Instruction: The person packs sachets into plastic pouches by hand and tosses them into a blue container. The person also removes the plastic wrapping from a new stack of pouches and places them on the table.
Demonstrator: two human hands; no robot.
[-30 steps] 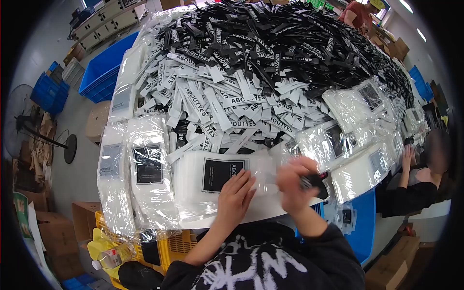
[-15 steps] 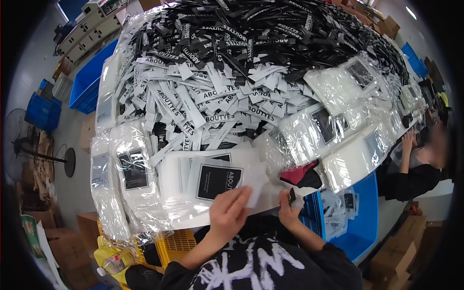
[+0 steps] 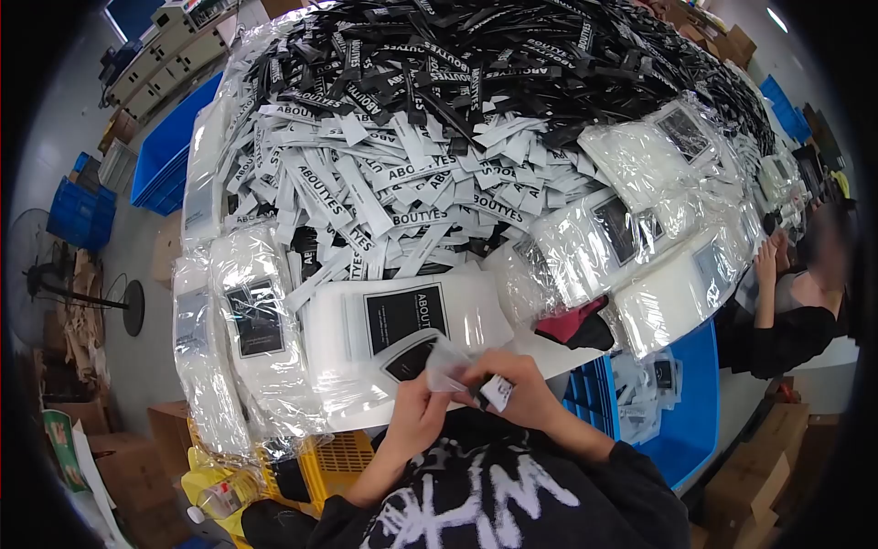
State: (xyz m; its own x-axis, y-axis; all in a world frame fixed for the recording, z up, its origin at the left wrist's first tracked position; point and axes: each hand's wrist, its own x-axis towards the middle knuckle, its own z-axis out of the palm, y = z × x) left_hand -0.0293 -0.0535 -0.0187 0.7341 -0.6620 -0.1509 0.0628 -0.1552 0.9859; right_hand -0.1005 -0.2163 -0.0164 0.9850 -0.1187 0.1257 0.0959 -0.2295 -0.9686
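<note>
In front of my body, my left hand [image 3: 417, 414] is closed on a translucent plastic bag [image 3: 409, 359] with a black printed panel, tilted up off the stack. My right hand [image 3: 514, 382] meets it at the bag's near edge, fingers bent. A small black-and-white strip [image 3: 497, 392] sticks out of my right hand; its other end is hidden by the fingers. Under the lifted bag lies a stack of similar flat bags [image 3: 476, 306], the top one showing a black panel. Beyond it spreads a heap of white strips [image 3: 366, 192] printed ABOUTYES.
Black strips [image 3: 512, 73] cover the back of the table. Wrapped bag bundles [image 3: 251, 316] lie left, more bundles [image 3: 585, 247] right, beside a pink-and-black item [image 3: 576, 326]. A blue bin [image 3: 690, 412] with filled bags stands below right, a yellow crate [image 3: 343, 467] below left. Another person [image 3: 777, 320] works at right.
My left hand has lifted the top bag off the stack and drawn it toward me. My right hand has moved left and in, so both hands now meet at the bag.
</note>
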